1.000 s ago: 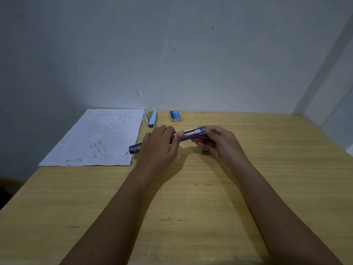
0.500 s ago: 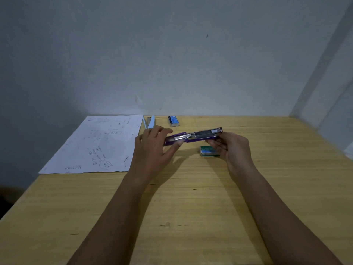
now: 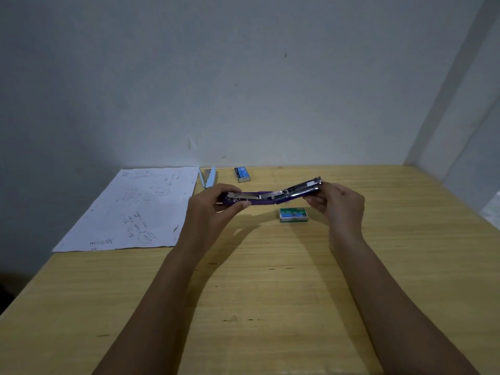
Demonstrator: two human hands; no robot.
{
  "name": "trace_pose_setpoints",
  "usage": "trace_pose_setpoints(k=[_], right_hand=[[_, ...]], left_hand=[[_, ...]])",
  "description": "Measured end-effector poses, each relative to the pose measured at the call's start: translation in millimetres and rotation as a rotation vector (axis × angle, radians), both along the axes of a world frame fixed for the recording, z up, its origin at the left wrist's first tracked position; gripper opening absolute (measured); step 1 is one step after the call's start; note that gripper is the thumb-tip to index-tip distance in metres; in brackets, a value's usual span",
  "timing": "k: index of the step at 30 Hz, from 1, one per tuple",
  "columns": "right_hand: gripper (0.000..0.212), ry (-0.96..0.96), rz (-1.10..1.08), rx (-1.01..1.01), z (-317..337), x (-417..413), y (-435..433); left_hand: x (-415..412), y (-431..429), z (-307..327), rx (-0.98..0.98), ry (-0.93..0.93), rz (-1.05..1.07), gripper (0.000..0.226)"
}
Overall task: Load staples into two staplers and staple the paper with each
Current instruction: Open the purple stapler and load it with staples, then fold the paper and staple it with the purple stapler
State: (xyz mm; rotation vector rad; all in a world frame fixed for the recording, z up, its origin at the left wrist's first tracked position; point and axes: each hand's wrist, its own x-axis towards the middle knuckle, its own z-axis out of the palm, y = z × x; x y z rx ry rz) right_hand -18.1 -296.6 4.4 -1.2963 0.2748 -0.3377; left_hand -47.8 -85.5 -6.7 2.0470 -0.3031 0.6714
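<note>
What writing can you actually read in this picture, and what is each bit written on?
"No.10" on the green staple box, near the right hand.
"10", seen sideways, on the blue staple box; its smaller print is too blurred to read.
Handwriting on the paper: notes, a boxed word and a circled scribble, none clear enough to read.
No writing shows on the purple stapler, held open with the left hand, or on the light blue stapler.

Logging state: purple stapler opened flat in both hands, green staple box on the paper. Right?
Not quite. In the head view the green staple box sits on the bare table, well right of the paper. The purple stapler is indeed opened between both hands.
</note>
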Motion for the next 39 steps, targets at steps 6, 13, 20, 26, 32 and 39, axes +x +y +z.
trace_pose_setpoints(k=[6, 13, 20, 26, 32, 39], right_hand=[[0.009, -0.236, 0.084, -0.260, 0, -10, 18], [0.026, -0.404, 0.345, -0.433, -7, -15, 37], [0.056, -0.401, 0.569, -0.726, -15, -15, 40], [0.070, -0.398, 0.526, -0.967, -17, -18, 44], [0.062, -0.302, 0.502, -0.853, -8, -26, 54], [0.025, 0.216, 0.751, -0.207, 17, -2, 85]], left_hand=[[-4, -16, 4, -0.084, -0.024, -0.012, 0.021], [-5, -20, 11, -0.385, 0.107, -0.019, 0.015], [-2, -11, 12, -0.654, 0.230, -0.022, 0.012], [-1, -14, 9, -0.618, 0.268, -0.012, 0.010], [-4, -12, 9, -0.623, 0.295, -0.033, 0.021], [11, 67, 31, -0.660, 0.241, 0.207, 0.011]])
